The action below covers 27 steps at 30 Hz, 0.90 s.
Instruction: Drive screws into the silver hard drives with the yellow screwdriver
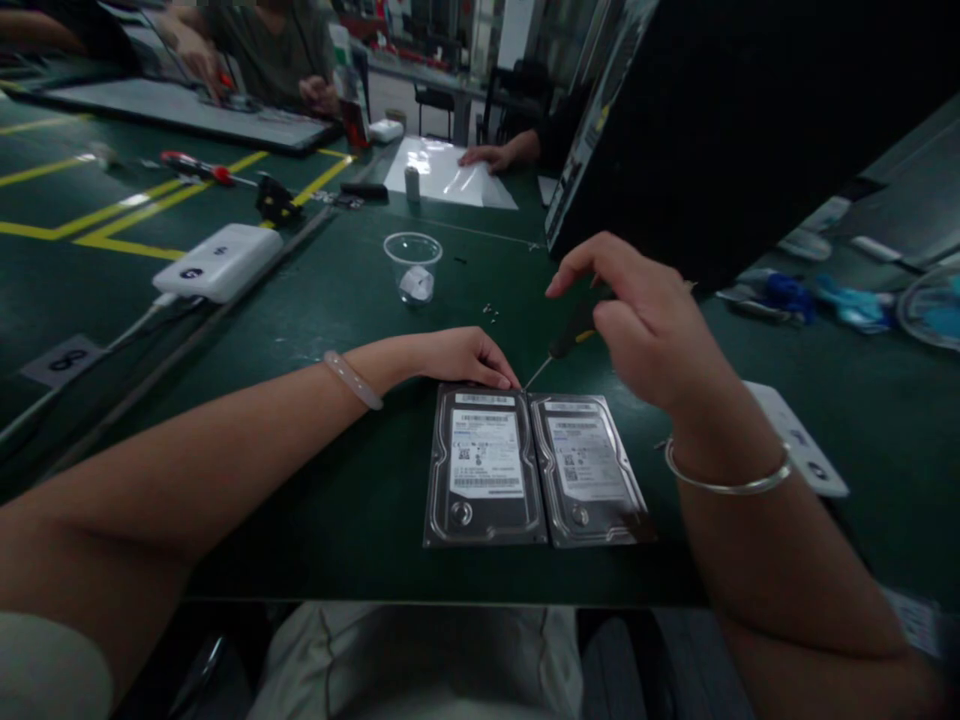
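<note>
Two hard drives lie side by side, label up, near the table's front edge: a left hard drive and a right hard drive. My left hand rests at the far edge of the left drive, its fingertips together at that drive's far right corner; whether they pinch anything is too small to tell. My right hand holds a screwdriver with a dark handle, tilted so that its tip meets the same corner. The index finger is raised off the handle.
Beyond the drives lie several small screws and a clear plastic cup with something white inside. A large black case stands at the right. White power strips lie on both sides. Other people's hands are across the table.
</note>
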Motion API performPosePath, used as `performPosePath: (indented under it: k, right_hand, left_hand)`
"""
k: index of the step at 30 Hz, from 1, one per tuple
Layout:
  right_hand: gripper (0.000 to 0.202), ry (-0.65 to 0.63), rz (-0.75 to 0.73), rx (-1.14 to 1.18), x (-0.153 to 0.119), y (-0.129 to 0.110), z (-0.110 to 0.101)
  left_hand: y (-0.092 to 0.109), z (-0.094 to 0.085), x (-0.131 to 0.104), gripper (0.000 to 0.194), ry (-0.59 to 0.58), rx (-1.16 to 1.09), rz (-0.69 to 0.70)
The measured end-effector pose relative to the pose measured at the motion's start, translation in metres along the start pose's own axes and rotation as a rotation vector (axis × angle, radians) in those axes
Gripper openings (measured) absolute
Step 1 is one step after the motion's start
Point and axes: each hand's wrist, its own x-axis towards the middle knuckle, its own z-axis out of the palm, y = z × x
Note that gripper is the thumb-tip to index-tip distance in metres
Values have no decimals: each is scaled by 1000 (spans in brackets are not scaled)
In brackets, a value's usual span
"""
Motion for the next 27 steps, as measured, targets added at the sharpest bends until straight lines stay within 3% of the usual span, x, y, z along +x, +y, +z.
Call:
performPosePath:
  k: [4, 8, 11, 17, 27]
  right_hand:
    - [23, 11, 30, -83, 1, 1, 1]
    - [37, 32, 142, -359, 0, 1, 2]
    - [29, 45, 171, -457, 0, 2, 2]
    - [25, 30, 83, -130, -2, 5, 0]
    - [27, -167, 30, 250, -2, 16, -20]
  left_hand:
    - [-1, 0, 0, 24, 6, -8, 13]
    - [-3, 0, 0, 24, -2, -50, 16]
    - [-3, 1, 0, 24, -11, -74, -2]
    - [-1, 1, 0, 24, -12, -58, 11]
    - [0, 1, -1, 25, -12, -43, 17]
